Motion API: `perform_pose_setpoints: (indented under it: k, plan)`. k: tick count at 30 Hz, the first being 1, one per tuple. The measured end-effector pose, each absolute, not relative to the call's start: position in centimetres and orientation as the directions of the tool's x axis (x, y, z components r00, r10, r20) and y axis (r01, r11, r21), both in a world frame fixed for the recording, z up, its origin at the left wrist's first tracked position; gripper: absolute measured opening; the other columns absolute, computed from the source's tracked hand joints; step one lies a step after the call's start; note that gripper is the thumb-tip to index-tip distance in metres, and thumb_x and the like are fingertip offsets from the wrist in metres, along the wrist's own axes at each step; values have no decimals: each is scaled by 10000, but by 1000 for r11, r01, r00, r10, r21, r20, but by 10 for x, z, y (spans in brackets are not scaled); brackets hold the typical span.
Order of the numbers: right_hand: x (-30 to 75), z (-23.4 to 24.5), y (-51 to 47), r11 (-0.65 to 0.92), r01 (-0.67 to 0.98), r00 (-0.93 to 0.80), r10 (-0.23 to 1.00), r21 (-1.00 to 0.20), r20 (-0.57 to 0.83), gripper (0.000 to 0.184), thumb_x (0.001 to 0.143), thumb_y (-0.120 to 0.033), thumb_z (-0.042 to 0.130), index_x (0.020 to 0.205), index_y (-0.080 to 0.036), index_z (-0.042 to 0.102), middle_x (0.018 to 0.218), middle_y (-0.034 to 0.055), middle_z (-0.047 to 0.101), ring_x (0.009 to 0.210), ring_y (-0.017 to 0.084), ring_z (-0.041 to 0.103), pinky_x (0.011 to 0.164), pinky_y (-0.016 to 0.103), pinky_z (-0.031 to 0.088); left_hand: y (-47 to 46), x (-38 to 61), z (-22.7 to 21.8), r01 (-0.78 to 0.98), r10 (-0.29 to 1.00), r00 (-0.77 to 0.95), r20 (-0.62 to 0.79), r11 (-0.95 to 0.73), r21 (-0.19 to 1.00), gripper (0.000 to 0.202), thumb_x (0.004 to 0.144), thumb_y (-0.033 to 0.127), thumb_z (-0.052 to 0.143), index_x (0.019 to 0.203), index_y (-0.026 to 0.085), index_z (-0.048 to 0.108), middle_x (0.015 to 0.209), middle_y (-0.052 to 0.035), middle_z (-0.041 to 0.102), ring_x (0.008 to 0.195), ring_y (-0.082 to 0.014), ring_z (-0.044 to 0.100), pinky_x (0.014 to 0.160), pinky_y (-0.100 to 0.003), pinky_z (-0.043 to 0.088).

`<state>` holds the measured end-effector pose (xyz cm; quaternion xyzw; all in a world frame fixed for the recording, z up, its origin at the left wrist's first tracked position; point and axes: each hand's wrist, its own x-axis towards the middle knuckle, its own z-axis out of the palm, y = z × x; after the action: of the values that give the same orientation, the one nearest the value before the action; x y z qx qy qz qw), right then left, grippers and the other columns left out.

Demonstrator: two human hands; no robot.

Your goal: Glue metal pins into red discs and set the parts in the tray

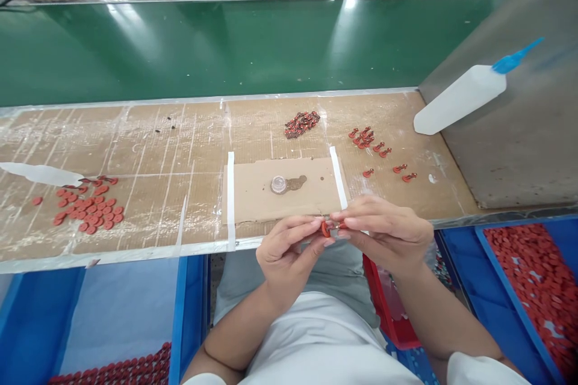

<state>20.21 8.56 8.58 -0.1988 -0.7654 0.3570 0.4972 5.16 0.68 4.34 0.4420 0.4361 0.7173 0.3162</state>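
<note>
My left hand (291, 252) pinches a small red disc (325, 228) on edge between thumb and fingers. Close against it, my right hand (388, 231) grips a small red-and-metal pin (340, 226), its tip pointing at the disc. Whether the two pieces touch I cannot make out. Both hands are over the table's front edge, just past a cardboard sheet (253, 192) held down by white tape strips. On that sheet stands a small clear round dish (279, 184) beside a wet brown stain.
Red discs (93, 210) lie at left near a white bag-like piece (40, 174). Dark-and-red pins (302, 124) are heaped at the back; joined red pieces (363, 138) lie at right. A white bottle (460, 99) with blue nozzle leans on a metal wall. Blue bins (494, 295) flank my lap.
</note>
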Motion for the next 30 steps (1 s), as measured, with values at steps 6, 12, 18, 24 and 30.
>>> perform_pose_setpoints:
  k: [6, 12, 18, 24, 30]
  plan:
    - [206, 89, 89, 815, -73, -444, 490, -575, 750, 478, 723, -13, 785, 1144, -230, 725, 968, 81, 789, 777, 176, 731, 643, 303, 599, 7, 48, 41, -50, 786, -379, 489, -545, 837, 452, 718, -20, 779, 1070, 263, 757, 1045, -27, 761, 929, -159, 735, 793, -261, 634]
    - [211, 98, 84, 897, 1, -543, 371, -441, 753, 458, 768, -27, 752, 1192, -190, 693, 991, 94, 787, 827, 186, 730, 639, 303, 617, 6, 45, 39, -70, 782, -361, 509, -567, 821, 429, 753, -46, 729, 1050, 262, 760, 1066, -25, 762, 923, -173, 751, 801, -288, 648]
    - [208, 103, 79, 925, 23, -553, 329, -380, 766, 411, 749, -18, 764, 1132, -151, 694, 950, 96, 791, 822, 187, 735, 622, 297, 611, 4, 40, 35, -75, 794, -306, 525, -570, 818, 429, 767, -41, 716, 1064, 265, 757, 1063, -37, 763, 917, -193, 758, 760, -281, 651]
    - [206, 101, 79, 885, 34, -546, 405, -464, 733, 446, 740, -30, 773, 1140, -207, 690, 899, 60, 794, 780, 172, 736, 641, 286, 611, 4, 38, 35, -142, 826, -278, 491, -541, 829, 409, 755, -4, 749, 1050, 279, 765, 1088, -40, 768, 933, -214, 757, 782, -317, 650]
    - [199, 94, 80, 652, 66, -469, 689, -756, 553, 359, 759, -59, 764, 1044, -276, 734, 849, 16, 775, 747, 171, 723, 697, 312, 600, 8, 46, 36, -439, 928, -361, 92, -257, 861, 261, 737, 61, 796, 895, 268, 790, 926, -11, 798, 863, -193, 768, 766, -292, 653]
